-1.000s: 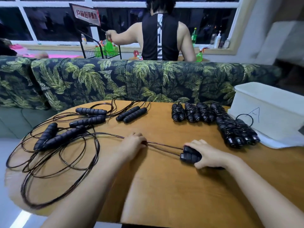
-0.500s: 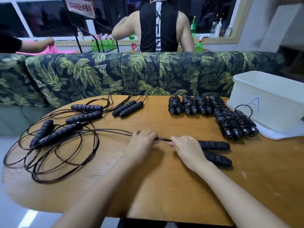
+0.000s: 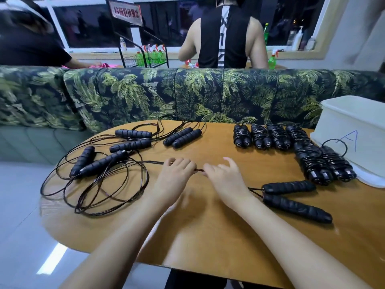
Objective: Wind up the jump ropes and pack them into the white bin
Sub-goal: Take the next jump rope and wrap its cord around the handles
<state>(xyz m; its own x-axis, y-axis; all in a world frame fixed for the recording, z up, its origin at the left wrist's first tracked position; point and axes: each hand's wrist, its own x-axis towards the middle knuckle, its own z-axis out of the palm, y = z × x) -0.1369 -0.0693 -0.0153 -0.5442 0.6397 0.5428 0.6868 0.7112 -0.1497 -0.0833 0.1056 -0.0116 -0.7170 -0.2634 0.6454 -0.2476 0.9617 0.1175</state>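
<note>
While the left hand [image 3: 177,174] lies knuckles-up near the middle of the oval wooden table [image 3: 208,230], its fingers are curled round the thin black cord [image 3: 199,170] of a jump rope, gripping it where it comes in from the left. Just beside it, the right hand [image 3: 226,180] lies palm-down over the same cord. Its fingers [image 3: 230,163] are spread and blurred, and I cannot tell whether they grip the cord or merely rest on it. The cord comes out from under that wrist and ends in 2 black ridged foam handles [image 3: 289,187], which lie toward the table's right edge, splayed in a narrow V. Toward the left edge lies a loose tangle of black cord loops [image 3: 98,213] with 4 single black handles [image 3: 104,163] among it, and a side-by-side pair of handles [image 3: 183,137] lies near the far edge. A row of 4 wound black rope bundles [image 3: 259,136] runs along the far edge, and 2 more bundles [image 3: 312,165] lie just in front of the white plastic bin [image 3: 358,122]. The bin sits at the far right corner and has a blue letter A [image 3: 350,139] on its side. Behind the table runs a dark sofa back printed with green palm leaves [image 3: 187,94]. Beyond it a person in a black sleeveless top [image 3: 223,38] stands facing away.
</note>
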